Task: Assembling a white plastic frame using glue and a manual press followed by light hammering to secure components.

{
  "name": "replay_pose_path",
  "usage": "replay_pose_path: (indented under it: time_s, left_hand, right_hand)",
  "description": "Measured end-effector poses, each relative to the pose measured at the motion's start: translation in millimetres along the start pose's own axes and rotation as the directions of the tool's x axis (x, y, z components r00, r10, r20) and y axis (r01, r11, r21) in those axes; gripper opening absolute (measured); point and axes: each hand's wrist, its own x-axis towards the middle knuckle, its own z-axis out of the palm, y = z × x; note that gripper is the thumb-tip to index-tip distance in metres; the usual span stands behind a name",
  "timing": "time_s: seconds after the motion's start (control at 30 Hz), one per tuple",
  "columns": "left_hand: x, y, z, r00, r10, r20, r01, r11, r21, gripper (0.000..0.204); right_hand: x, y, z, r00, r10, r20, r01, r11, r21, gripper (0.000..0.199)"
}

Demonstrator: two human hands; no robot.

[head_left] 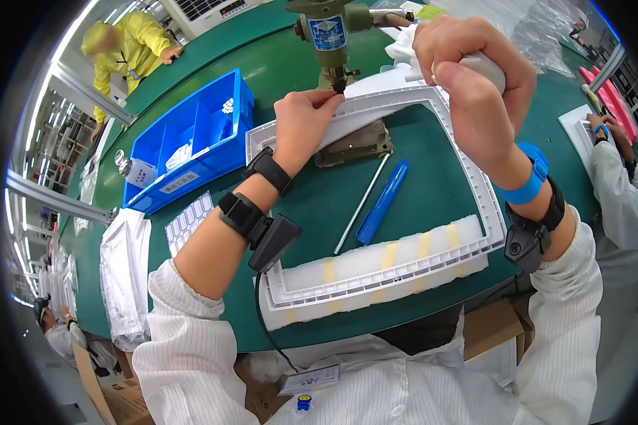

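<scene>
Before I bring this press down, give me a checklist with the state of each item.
1. Left hand clear of the press tip: not ok; its fingers are right beside the tip.
2. Right hand closed on the pale handle: ok.
3. That handle joined to the press: cannot tell; the hand hides the connection.
4. White frame supported at the near side: ok; foam lies under it.
5. Blue pen and metal rod away from the tip: ok; both lie within the frame's opening.
</scene>
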Motion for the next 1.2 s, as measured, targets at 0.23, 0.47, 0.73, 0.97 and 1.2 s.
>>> replay_pose_path:
  time_s: [0.23,0.47,0.73,0.97,1.2]
  left_hand:
    - [2,-2,2,0.997,0.057,-0.052,-0.055,0.998,0.041,0.025]
    - [2,0,1,0.996,0.058,-0.064,-0.057,0.998,0.019,0.024]
    - [2,2,3,0.994,0.093,-0.053,-0.091,0.995,0.035,0.024]
    - [1,-1,2,0.994,0.098,-0.046,-0.095,0.993,0.065,0.024]
    - [-1,-1,-1,0.998,0.061,-0.006,-0.06,0.993,0.106,0.028]
  right_hand:
    - [39,-25,5,0.91,0.347,-0.228,-0.346,0.937,0.044,0.013]
    - [73,20,-23,0.965,-0.262,0.032,0.26,0.924,-0.28,0.016]
    - [62,11,-17,0.998,-0.013,-0.058,0.025,0.979,0.205,0.019]
    - [23,-21,4,0.936,0.268,-0.227,-0.259,0.963,0.069,0.012]
    - [-3,-8,14,0.982,0.117,-0.151,-0.105,0.991,0.084,0.008]
